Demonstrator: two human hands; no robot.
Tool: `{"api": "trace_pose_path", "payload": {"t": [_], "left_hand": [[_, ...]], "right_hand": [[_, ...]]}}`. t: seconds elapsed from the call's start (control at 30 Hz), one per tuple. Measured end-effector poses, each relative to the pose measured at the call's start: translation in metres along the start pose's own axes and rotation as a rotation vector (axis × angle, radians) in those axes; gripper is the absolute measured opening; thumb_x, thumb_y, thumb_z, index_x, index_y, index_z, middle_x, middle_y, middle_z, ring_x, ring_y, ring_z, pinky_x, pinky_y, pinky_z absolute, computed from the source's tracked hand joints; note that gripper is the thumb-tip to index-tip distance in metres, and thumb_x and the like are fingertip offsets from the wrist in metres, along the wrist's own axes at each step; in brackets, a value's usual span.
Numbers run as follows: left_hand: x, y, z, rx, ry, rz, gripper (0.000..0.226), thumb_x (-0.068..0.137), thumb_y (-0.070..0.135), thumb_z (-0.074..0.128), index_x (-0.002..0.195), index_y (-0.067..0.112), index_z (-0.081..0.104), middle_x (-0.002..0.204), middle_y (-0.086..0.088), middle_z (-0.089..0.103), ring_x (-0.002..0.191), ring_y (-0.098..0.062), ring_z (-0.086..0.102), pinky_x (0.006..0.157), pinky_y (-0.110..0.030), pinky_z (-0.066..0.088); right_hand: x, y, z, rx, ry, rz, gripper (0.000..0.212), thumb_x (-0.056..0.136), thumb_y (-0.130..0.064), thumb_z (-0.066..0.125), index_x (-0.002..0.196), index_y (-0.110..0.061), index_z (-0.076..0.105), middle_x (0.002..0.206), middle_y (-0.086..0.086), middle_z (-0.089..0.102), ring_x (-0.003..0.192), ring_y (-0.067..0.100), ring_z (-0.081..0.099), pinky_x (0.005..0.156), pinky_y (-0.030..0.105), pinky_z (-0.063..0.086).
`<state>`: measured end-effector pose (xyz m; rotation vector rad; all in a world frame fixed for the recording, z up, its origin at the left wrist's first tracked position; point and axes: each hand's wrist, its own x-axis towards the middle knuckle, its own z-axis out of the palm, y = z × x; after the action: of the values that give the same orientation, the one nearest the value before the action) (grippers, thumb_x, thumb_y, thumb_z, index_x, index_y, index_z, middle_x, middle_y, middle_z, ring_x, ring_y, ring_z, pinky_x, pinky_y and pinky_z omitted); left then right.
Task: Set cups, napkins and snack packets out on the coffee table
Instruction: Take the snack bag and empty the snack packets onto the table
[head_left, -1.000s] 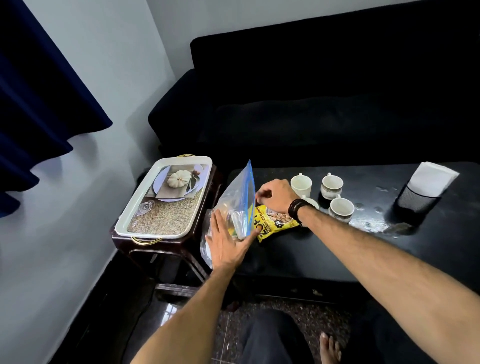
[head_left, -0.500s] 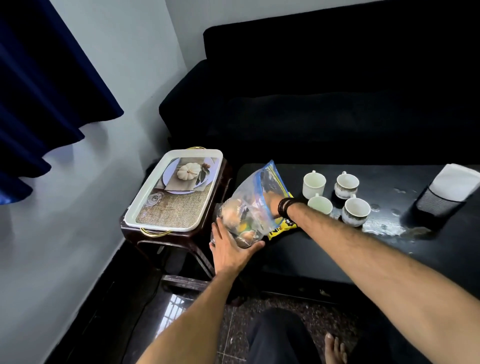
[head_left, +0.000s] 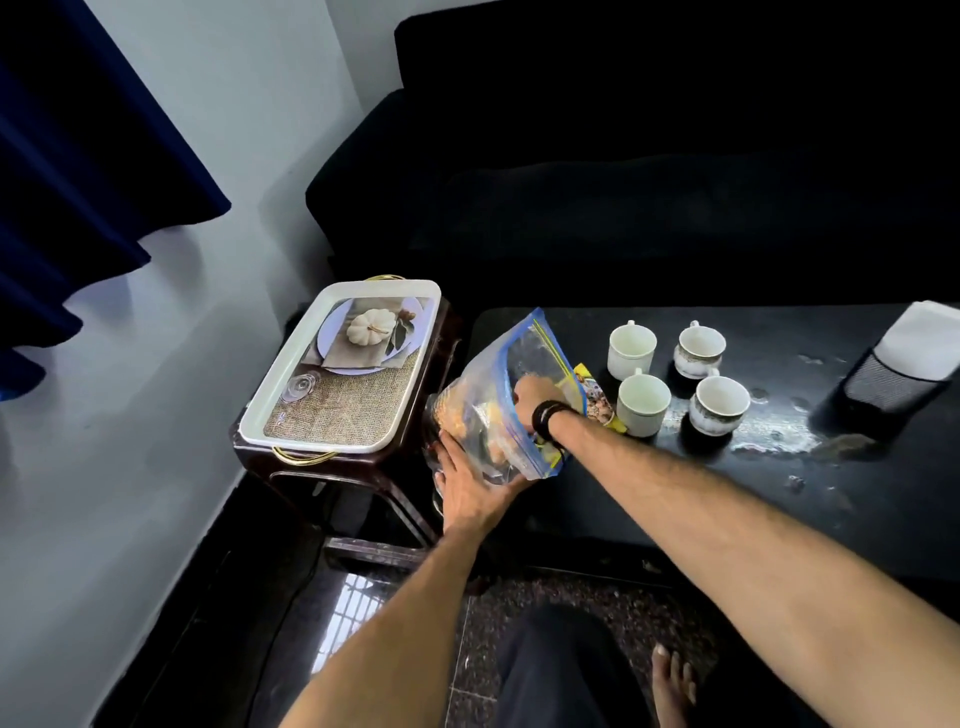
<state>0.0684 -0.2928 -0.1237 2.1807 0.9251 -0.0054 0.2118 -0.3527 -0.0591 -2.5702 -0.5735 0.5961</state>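
A clear zip bag (head_left: 480, 410) with a blue rim holds snack packets at the left end of the black coffee table (head_left: 727, 499). My left hand (head_left: 470, 486) cups the bag from below and steadies it. My right hand (head_left: 530, 397) is inside the bag's mouth up to the wrist; its fingers are blurred behind the plastic. A yellow snack packet (head_left: 597, 397) lies on the table behind the bag. Several white cups (head_left: 643, 402) stand in a cluster right of it. White napkins (head_left: 922, 338) sit in a black mesh holder (head_left: 883, 389) at the far right.
A white tray (head_left: 270, 410) with a pumpkin picture and gold handles rests on a dark side table (head_left: 363, 467) left of the coffee table. A black sofa (head_left: 623, 182) runs behind. Blue curtain (head_left: 78, 156) hangs at left. My knee and bare foot (head_left: 672, 680) are below.
My right hand left the yellow packet on the table and went into the bag's mouth. The bag tipped over toward the right, with my left hand sliding under it.
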Motion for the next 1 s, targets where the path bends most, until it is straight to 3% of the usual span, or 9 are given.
{"api": "trace_pose_path", "payload": {"t": [0.07,0.17,0.27,0.37,0.43,0.6,0.7,0.87,1.0], "left_hand": [[0.003,0.001,0.000,-0.020,-0.010,-0.021,0.151,0.054,0.083,0.069,0.153,0.013,-0.022,0.165,-0.010,-0.011,0.152,-0.031,-0.002,0.123,-0.049,0.005],[0.004,0.000,0.001,-0.052,-0.015,-0.036,0.146,0.057,0.084,0.063,0.152,0.013,-0.023,0.165,-0.007,-0.013,0.152,-0.032,-0.003,0.123,-0.048,0.004],[0.006,-0.001,0.003,-0.083,-0.004,-0.043,0.139,0.064,0.084,0.057,0.152,0.011,-0.022,0.164,-0.009,-0.013,0.151,-0.033,-0.004,0.123,-0.047,0.000],[0.007,-0.001,0.007,-0.094,0.025,-0.038,0.133,0.068,0.082,0.053,0.153,0.008,-0.018,0.165,-0.011,-0.009,0.151,-0.033,-0.002,0.123,-0.043,-0.004],[0.009,-0.004,0.009,-0.104,0.045,-0.036,0.125,0.077,0.075,0.056,0.154,0.008,-0.015,0.165,-0.011,-0.006,0.151,-0.033,0.000,0.123,-0.042,-0.003],[0.012,-0.009,0.014,-0.103,0.077,-0.022,0.116,0.083,0.069,0.056,0.155,0.007,-0.012,0.165,-0.011,-0.003,0.152,-0.030,0.003,0.123,-0.040,-0.002],[0.014,-0.010,0.018,-0.054,0.091,-0.006,0.114,0.085,0.068,0.054,0.155,0.005,-0.010,0.165,-0.014,-0.003,0.152,-0.025,0.003,0.122,-0.038,-0.004],[0.014,-0.010,0.018,-0.004,0.089,0.017,0.114,0.083,0.069,0.052,0.155,0.007,-0.010,0.165,-0.015,-0.002,0.152,-0.024,0.004,0.123,-0.041,-0.004],[0.011,-0.007,0.015,0.003,0.091,0.027,0.118,0.076,0.078,0.053,0.155,0.022,-0.014,0.164,-0.015,-0.003,0.152,-0.027,0.002,0.122,-0.045,-0.003]], "right_hand": [[-0.001,0.002,-0.030,-0.035,0.043,0.008,0.031,0.073,-0.027,0.076,0.095,-0.008,0.066,0.111,0.015,0.068,0.104,0.031,0.065,0.079,0.030,0.050],[-0.005,0.011,-0.086,0.058,0.071,-0.001,0.051,0.063,-0.037,0.085,0.107,-0.016,0.073,0.109,0.005,0.072,0.102,0.023,0.067,0.085,0.027,0.052],[-0.005,0.027,-0.132,0.409,0.109,0.012,0.038,0.069,-0.027,0.085,0.104,-0.015,0.076,0.100,-0.001,0.074,0.091,0.015,0.068,0.084,0.026,0.055],[-0.002,0.045,-0.155,0.906,0.106,0.076,0.040,0.077,-0.004,0.078,0.116,0.000,0.069,0.090,0.009,0.072,0.068,0.012,0.066,0.062,0.025,0.057],[0.009,0.057,-0.157,1.041,0.164,0.135,0.040,0.079,-0.005,0.077,0.118,-0.001,0.069,0.093,0.009,0.072,0.076,0.016,0.067,0.065,0.028,0.058],[0.028,0.077,-0.122,0.625,0.510,0.287,0.042,0.070,-0.032,0.082,0.110,-0.022,0.074,0.113,0.003,0.073,0.106,0.021,0.068,0.096,0.031,0.053],[0.039,0.075,-0.093,0.456,0.485,0.260,0.041,0.072,-0.032,0.079,0.111,-0.021,0.073,0.116,0.008,0.072,0.111,0.027,0.065,0.094,0.029,0.050],[0.048,0.072,-0.057,0.121,0.257,0.172,0.043,0.081,-0.022,0.071,0.121,-0.010,0.065,0.122,0.015,0.066,0.116,0.032,0.061,0.093,0.037,0.052],[0.041,0.072,-0.067,0.119,0.404,0.092,0.048,0.080,-0.023,0.072,0.124,-0.011,0.058,0.127,0.013,0.055,0.120,0.032,0.054,0.094,0.040,0.050]]}}
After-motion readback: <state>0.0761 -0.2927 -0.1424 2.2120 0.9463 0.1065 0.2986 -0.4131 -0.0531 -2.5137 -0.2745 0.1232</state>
